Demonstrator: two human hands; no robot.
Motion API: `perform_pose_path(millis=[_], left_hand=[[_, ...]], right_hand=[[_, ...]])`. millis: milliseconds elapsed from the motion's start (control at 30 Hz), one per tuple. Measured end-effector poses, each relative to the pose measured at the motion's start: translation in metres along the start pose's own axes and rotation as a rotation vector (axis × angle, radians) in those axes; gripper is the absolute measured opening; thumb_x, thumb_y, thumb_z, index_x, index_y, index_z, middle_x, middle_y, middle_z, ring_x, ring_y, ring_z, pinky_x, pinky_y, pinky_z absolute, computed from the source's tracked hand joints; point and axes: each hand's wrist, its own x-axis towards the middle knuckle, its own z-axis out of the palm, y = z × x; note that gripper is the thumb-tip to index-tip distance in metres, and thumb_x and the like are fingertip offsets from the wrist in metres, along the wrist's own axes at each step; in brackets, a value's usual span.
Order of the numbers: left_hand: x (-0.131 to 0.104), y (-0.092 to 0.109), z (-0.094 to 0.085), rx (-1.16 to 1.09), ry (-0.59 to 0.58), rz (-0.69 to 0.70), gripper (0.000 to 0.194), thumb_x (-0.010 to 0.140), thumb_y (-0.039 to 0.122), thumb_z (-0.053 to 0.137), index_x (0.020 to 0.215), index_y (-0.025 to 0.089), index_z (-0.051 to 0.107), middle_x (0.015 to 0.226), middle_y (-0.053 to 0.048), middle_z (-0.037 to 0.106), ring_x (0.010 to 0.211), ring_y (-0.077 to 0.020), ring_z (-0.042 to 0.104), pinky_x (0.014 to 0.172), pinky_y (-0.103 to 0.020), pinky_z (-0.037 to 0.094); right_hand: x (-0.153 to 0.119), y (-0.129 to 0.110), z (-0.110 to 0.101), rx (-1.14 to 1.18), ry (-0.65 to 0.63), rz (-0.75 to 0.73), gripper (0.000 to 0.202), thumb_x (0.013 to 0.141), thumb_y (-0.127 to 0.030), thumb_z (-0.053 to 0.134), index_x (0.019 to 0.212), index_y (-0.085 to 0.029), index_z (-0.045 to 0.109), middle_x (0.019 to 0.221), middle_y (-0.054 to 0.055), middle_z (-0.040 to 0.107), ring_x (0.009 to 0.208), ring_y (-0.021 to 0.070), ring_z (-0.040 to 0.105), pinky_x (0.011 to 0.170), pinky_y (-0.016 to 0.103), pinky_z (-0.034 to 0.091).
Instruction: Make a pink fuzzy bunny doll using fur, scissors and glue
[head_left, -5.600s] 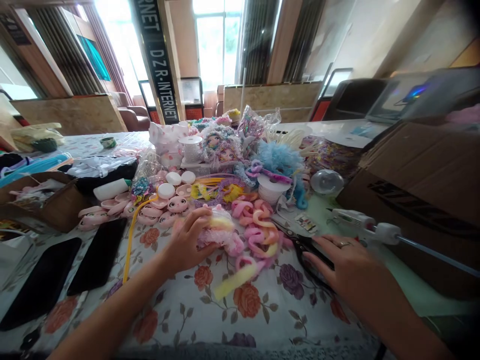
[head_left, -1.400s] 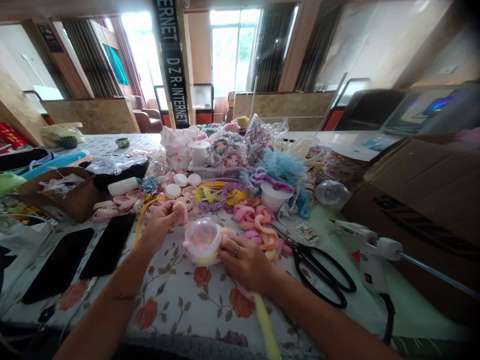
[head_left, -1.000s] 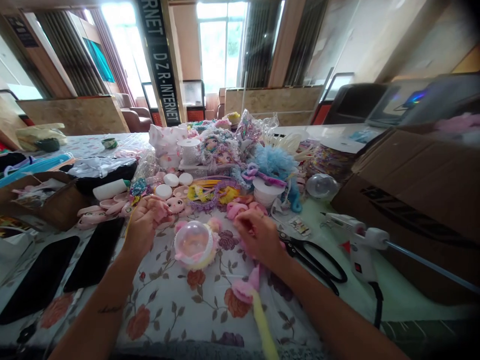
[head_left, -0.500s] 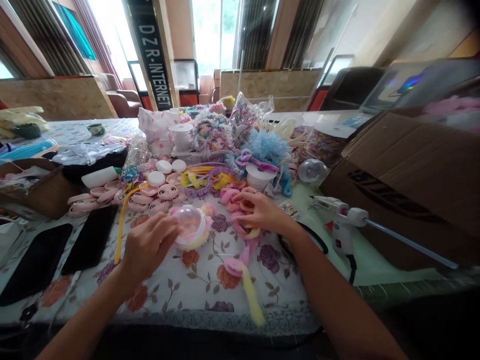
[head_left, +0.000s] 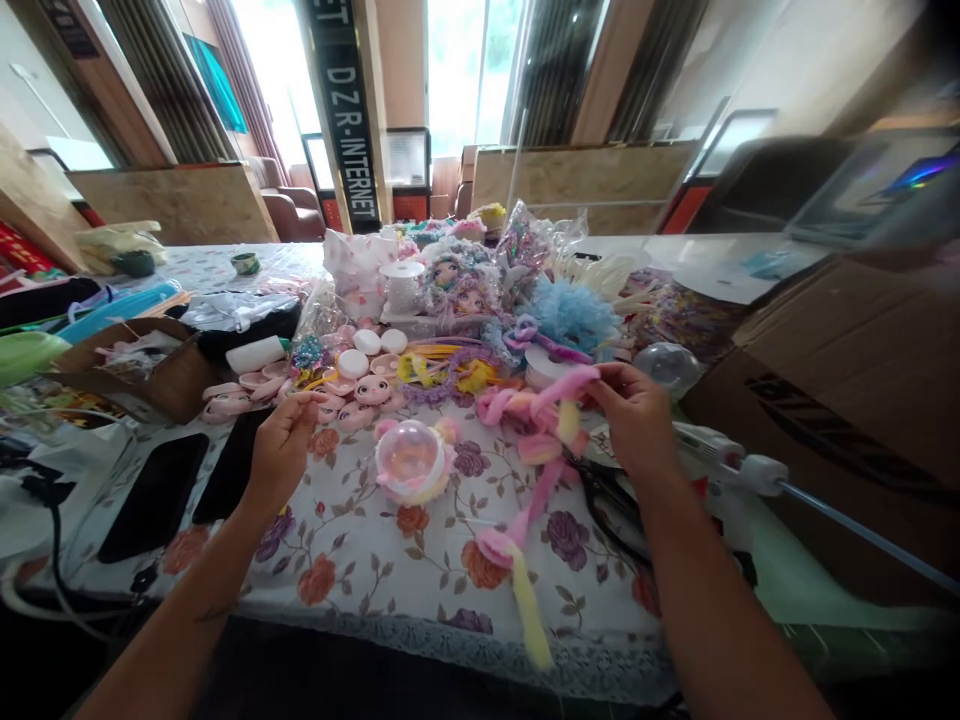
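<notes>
My left hand [head_left: 281, 450] is closed, thumb and forefinger together beside the pink doll faces [head_left: 371, 390]; what it pinches, if anything, is hidden. A fluffy pink-and-yellow ring with a clear dome [head_left: 410, 455] rests on the flowered cloth between my hands, touched by neither. My right hand [head_left: 637, 415] pinches one end of a fuzzy pink-and-yellow strip [head_left: 536, 405], raised over the pile. More of the fuzzy pink material hangs down the cloth to a yellow tail [head_left: 531, 610]. Black-handled scissors [head_left: 615, 510] lie below my right hand.
A white glue gun [head_left: 720, 455] and a cardboard box [head_left: 847, 420] are on the right. Two black phones [head_left: 154, 495] lie at the left, near an open carton [head_left: 172, 385]. Behind are a spool [head_left: 401, 290], blue fluff [head_left: 574, 315] and a clear ball [head_left: 667, 368].
My left hand has let go of the domed ring and moved left. My right hand has lifted the pink strip's end up and right. The view has shifted left.
</notes>
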Motion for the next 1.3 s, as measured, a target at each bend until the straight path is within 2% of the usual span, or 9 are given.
perform_pose_path(millis=[200, 400, 533, 667, 800, 900, 1000, 1133, 1300], left_hand=[[0.018, -0.003, 0.006, 0.073, -0.090, 0.066, 0.028, 0.084, 0.043, 0.053, 0.087, 0.019, 0.066, 0.074, -0.001, 0.060, 0.066, -0.0149, 0.051, 0.059, -0.023, 0.039], [0.041, -0.015, 0.009, 0.125, -0.277, 0.083, 0.027, 0.082, 0.042, 0.054, 0.085, 0.019, 0.068, 0.083, -0.004, 0.065, 0.078, -0.0194, 0.057, 0.068, -0.026, 0.043], [0.063, -0.015, -0.021, 0.087, -0.214, -0.012, 0.032, 0.079, 0.045, 0.058, 0.093, 0.017, 0.067, 0.069, -0.001, 0.060, 0.066, -0.0162, 0.054, 0.061, -0.024, 0.041], [0.067, -0.009, -0.037, 0.086, -0.369, 0.020, 0.029, 0.077, 0.041, 0.064, 0.094, 0.018, 0.067, 0.082, -0.004, 0.066, 0.077, -0.0187, 0.060, 0.067, -0.025, 0.045], [0.048, -0.002, -0.012, 0.187, -0.586, 0.173, 0.021, 0.083, 0.033, 0.057, 0.095, 0.021, 0.069, 0.093, -0.007, 0.067, 0.085, -0.0211, 0.062, 0.072, -0.026, 0.046], [0.031, 0.005, 0.011, 0.216, -0.624, 0.270, 0.024, 0.090, 0.033, 0.049, 0.100, 0.022, 0.068, 0.096, -0.007, 0.067, 0.088, -0.0207, 0.062, 0.076, -0.027, 0.046], [0.021, 0.012, 0.020, 0.151, -0.593, 0.306, 0.026, 0.094, 0.032, 0.044, 0.103, 0.023, 0.066, 0.097, -0.006, 0.067, 0.089, -0.0188, 0.061, 0.077, -0.026, 0.045], [0.020, 0.011, 0.016, 0.130, -0.599, 0.321, 0.024, 0.093, 0.032, 0.046, 0.106, 0.026, 0.065, 0.102, -0.003, 0.067, 0.091, -0.0176, 0.062, 0.078, -0.024, 0.045], [0.017, 0.004, 0.005, 0.166, -0.494, 0.303, 0.021, 0.090, 0.037, 0.052, 0.102, 0.025, 0.066, 0.095, -0.003, 0.068, 0.085, -0.0193, 0.062, 0.076, -0.025, 0.046]], right_hand=[[-0.001, 0.007, 0.004, 0.056, 0.057, 0.063, 0.022, 0.066, -0.036, 0.073, 0.079, -0.020, 0.064, 0.063, -0.003, 0.058, 0.052, 0.0108, 0.052, 0.050, 0.024, 0.046], [-0.020, -0.004, 0.014, -0.104, -0.520, 0.147, 0.028, 0.067, -0.029, 0.071, 0.094, -0.020, 0.073, 0.100, 0.008, 0.072, 0.078, 0.0215, 0.066, 0.055, 0.026, 0.052], [-0.023, -0.008, 0.013, -0.199, -0.650, 0.092, 0.031, 0.075, -0.042, 0.068, 0.099, -0.023, 0.073, 0.104, 0.009, 0.071, 0.089, 0.0272, 0.067, 0.064, 0.032, 0.056], [-0.021, 0.003, 0.012, -0.264, -0.539, 0.002, 0.033, 0.080, -0.045, 0.065, 0.107, -0.027, 0.069, 0.115, 0.008, 0.068, 0.104, 0.0285, 0.064, 0.085, 0.038, 0.054], [-0.020, 0.014, 0.019, -0.483, -0.571, -0.235, 0.064, 0.062, -0.040, 0.082, 0.122, -0.027, 0.063, 0.133, 0.011, 0.056, 0.125, 0.0370, 0.050, 0.103, 0.052, 0.043], [-0.022, 0.017, 0.023, -0.494, -0.584, -0.225, 0.044, 0.058, -0.031, 0.083, 0.100, -0.029, 0.073, 0.114, 0.010, 0.067, 0.108, 0.0366, 0.061, 0.091, 0.049, 0.050], [-0.023, 0.014, 0.020, -0.388, -0.383, -0.163, 0.007, 0.070, -0.029, 0.072, 0.076, -0.027, 0.072, 0.081, 0.005, 0.069, 0.077, 0.0271, 0.066, 0.070, 0.039, 0.053], [-0.014, 0.000, 0.011, -0.298, -0.012, -0.109, 0.016, 0.082, -0.037, 0.059, 0.086, -0.023, 0.062, 0.073, 0.001, 0.062, 0.062, 0.0170, 0.058, 0.055, 0.029, 0.046], [0.010, -0.036, 0.005, -0.168, 0.099, -0.066, 0.025, 0.080, -0.046, 0.058, 0.085, -0.022, 0.056, 0.077, 0.002, 0.065, 0.065, 0.0168, 0.060, 0.057, 0.028, 0.048]])
